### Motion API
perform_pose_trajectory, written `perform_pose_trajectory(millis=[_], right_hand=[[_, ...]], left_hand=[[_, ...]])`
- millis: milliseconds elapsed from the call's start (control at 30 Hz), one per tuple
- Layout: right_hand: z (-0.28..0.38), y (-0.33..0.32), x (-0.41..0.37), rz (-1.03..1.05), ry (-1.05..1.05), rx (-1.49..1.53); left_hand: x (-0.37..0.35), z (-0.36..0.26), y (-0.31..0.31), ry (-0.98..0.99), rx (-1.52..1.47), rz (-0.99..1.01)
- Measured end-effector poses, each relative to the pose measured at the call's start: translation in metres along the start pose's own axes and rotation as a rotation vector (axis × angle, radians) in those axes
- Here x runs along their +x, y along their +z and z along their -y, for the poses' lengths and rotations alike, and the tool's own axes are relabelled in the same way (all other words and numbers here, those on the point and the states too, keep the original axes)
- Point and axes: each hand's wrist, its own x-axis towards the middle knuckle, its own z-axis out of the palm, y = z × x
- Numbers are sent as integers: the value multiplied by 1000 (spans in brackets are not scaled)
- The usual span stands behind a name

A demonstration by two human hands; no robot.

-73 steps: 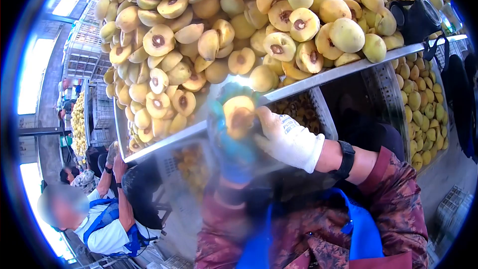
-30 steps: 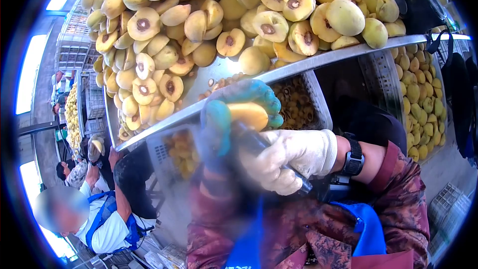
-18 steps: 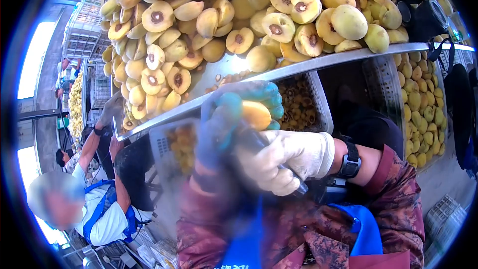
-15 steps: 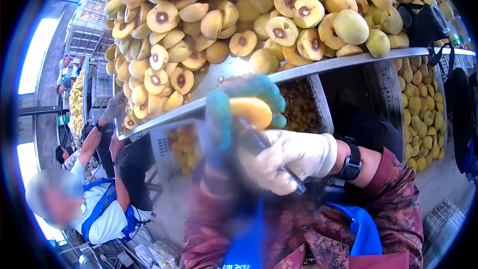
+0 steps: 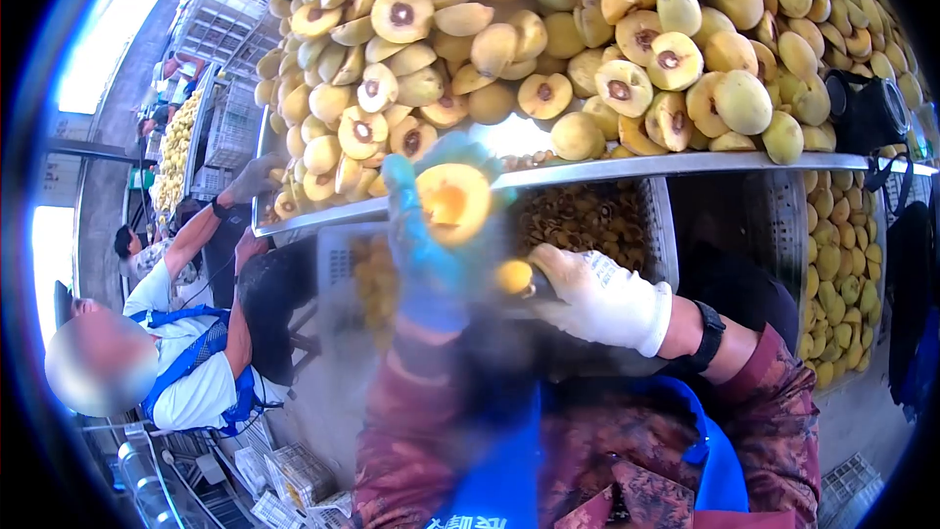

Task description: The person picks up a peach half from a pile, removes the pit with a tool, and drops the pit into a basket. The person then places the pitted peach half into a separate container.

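Fruit half: held up in the near centre with the cut face turned to the camera, just below the table edge; it is out of focus.
Left hand: covered by a blue glove; the fingers are closed around the fruit half from behind and from the left.
Right hand: covered by a white glove, just right of the left hand and lower than the fruit; the fingers are curled tight around a dark tool, most of which is hidden inside the fist.
Yellow lump: seen at the tool's tip, between the two hands and just under the fruit half; whether it is touched by the blue glove cannot be told.
Wristwatch: worn on the right wrist, beside the white cuff.
Metal table: its edge runs left to right behind the hands.
Fruit pile: heaped on the table, far; many halves are laid with dark pits showing.
Crate of pits: set under the table edge, partly blocked by both hands.
Second crate: filled with yellow pieces, largely hidden behind the blurred left glove.
Whole fruit: spread lower down at the far right.
Black bag: hung at the table's right end.
Co-worker's hand: gloved and raised to the table's left end, well apart from the person's hands.
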Motion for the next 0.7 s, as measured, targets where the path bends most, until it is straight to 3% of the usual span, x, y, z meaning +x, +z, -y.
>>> perform_pose_trajectory(millis=[67,100,200,300,400,533,600,700], right_hand=[[-3,2,0,98,24,-102],[-15,8,-2,49,-43,-171],[-4,8,0,-66,-71,161],[13,-2,3,-73,59,211],[11,-3,6,-102,74,128],[-2,2,7,-125,47,57],[-4,6,4,-152,35,95],[2,-3,6,74,159,352]], left_hand=[[-1,-11,-5,-1,17,-68],[-2,-12,-9,6,43,-56],[-4,-10,-15,-14,40,30],[-10,6,-5,-74,12,17],[-17,21,3,8,266,79],[-14,29,10,173,365,232],[-17,26,8,95,406,216],[-18,23,13,72,458,224]])
